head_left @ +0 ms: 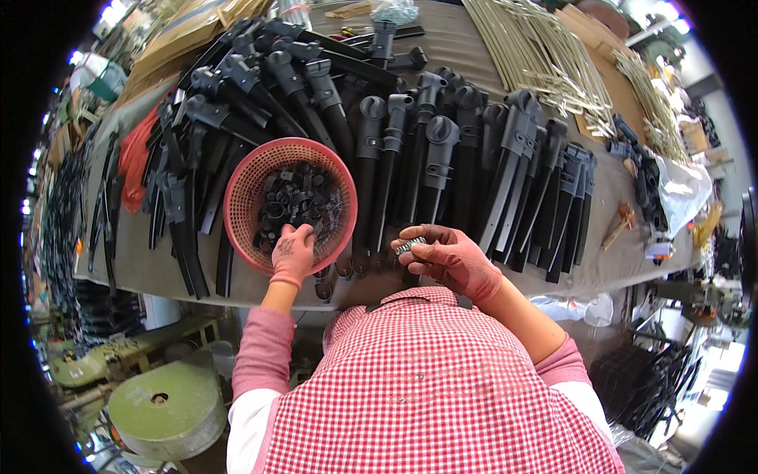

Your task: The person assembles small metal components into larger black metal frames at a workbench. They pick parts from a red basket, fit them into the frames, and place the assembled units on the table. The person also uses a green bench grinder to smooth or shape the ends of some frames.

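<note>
My left hand [293, 251], in a pinkish glove with dark stains, reaches over the near rim of a red plastic basket [231, 212]. Its fingers are bent together at the small black plastic parts [294, 189] inside; whatever they grip is hidden. Small metal springs [335, 212] lie along the basket's right inner side. Right of the basket, my right hand [456, 265], gloved too, pinches a coil spring [410, 246] between thumb and fingers, just above the table's near edge. Close by stand black tubes with grey plastic joints [440, 150], their lower ends toward me.
More jointed black tubes [288, 79] are heaped at the far left beside an orange-red cloth [139, 158]. Bundled metal rods [545, 59] lie at the far right. A hammer [619, 227] rests on the right of the table. Below left stands a green machine [167, 411].
</note>
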